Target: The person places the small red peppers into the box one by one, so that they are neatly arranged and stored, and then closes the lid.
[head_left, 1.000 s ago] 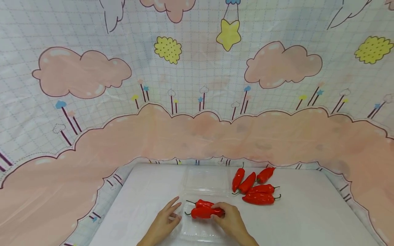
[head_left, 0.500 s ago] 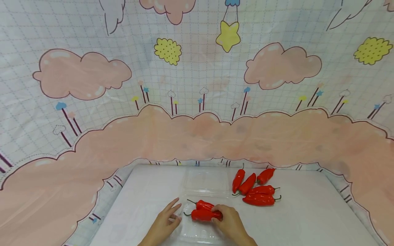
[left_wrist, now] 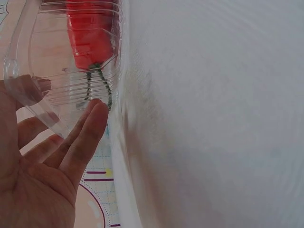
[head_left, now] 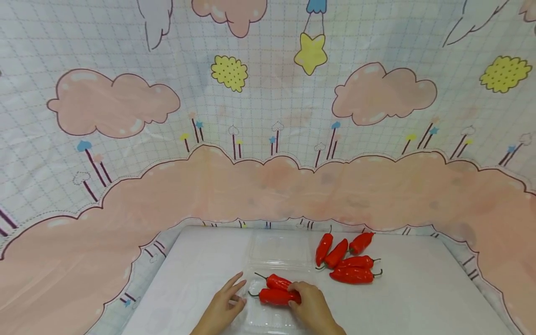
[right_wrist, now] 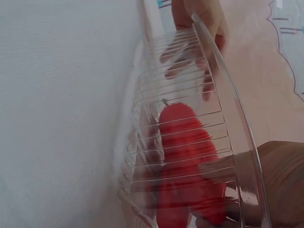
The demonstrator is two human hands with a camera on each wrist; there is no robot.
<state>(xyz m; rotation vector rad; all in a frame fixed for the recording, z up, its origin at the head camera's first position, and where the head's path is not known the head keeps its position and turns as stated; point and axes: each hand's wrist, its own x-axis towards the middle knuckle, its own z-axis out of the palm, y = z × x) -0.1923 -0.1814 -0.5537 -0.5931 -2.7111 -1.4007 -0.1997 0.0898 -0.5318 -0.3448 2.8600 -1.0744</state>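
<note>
A clear plastic clamshell box (head_left: 272,322) lies with its lid folded back, its stems-side wall nearest my left hand. Two red peppers (head_left: 274,297) lie side by side in its base, green stems pointing left. My right hand (head_left: 311,304) reaches over the right wall and grips the nearer pepper by its tip, thumb in front and fingers behind. The right wrist view shows these peppers (right_wrist: 183,137) through the ribbed wall. My left hand (head_left: 222,304) stands at the box's left side, fingers extended; in the left wrist view its fingertips (left_wrist: 97,114) rest against the clear wall.
Several more red peppers (head_left: 353,274) lie grouped on the white table (head_left: 410,298), right of the clear lid (head_left: 280,246). A cloud-patterned cloth (head_left: 268,186) hangs behind the table and down its sides.
My right hand has drawn the nearer pepper slightly left and toward me, widening the offset from the pepper behind it. The left hand has stayed almost in place.
</note>
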